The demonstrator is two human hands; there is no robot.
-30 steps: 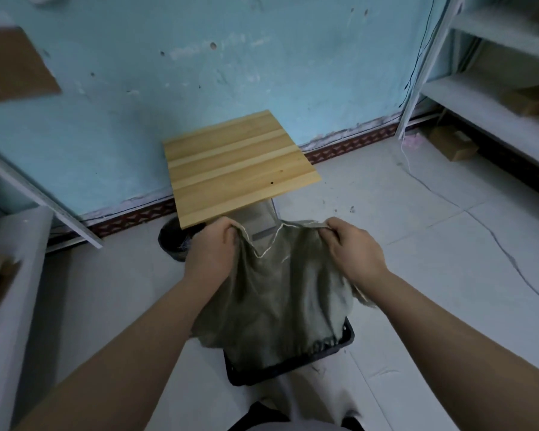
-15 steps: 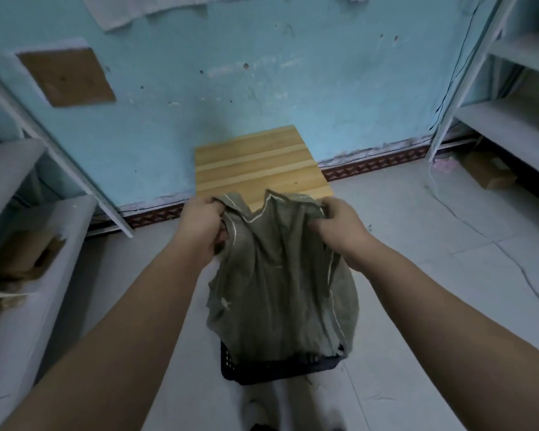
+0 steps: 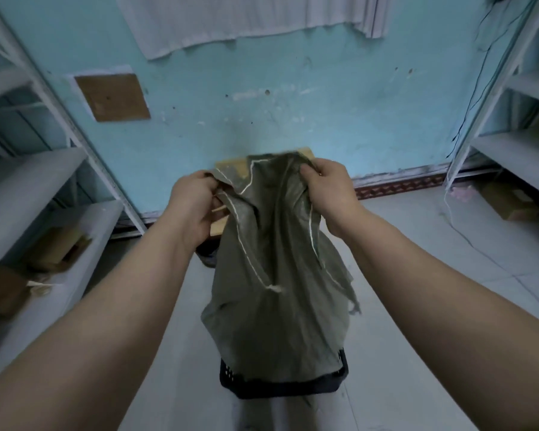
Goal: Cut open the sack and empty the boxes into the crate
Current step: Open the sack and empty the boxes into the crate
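A grey-green woven sack [image 3: 274,293] hangs straight down in front of me, with a white string running along its edges. My left hand [image 3: 193,203] grips its upper left corner and my right hand [image 3: 330,191] grips its upper right corner. The sack's lower end reaches into a black plastic crate [image 3: 280,385] on the floor and covers most of it. No boxes show; whatever lies inside the crate is hidden by the sack.
A wooden table top [image 3: 231,166] stands behind the sack against the blue wall. White shelf racks flank both sides, the left rack [image 3: 44,194] holding cardboard pieces [image 3: 56,247]. A cardboard box [image 3: 507,202] sits on the floor at right.
Both hands have lifted the sack's top edge higher, so the sack now hangs longer above the crate. My view has tilted up, showing more wall and shelves.
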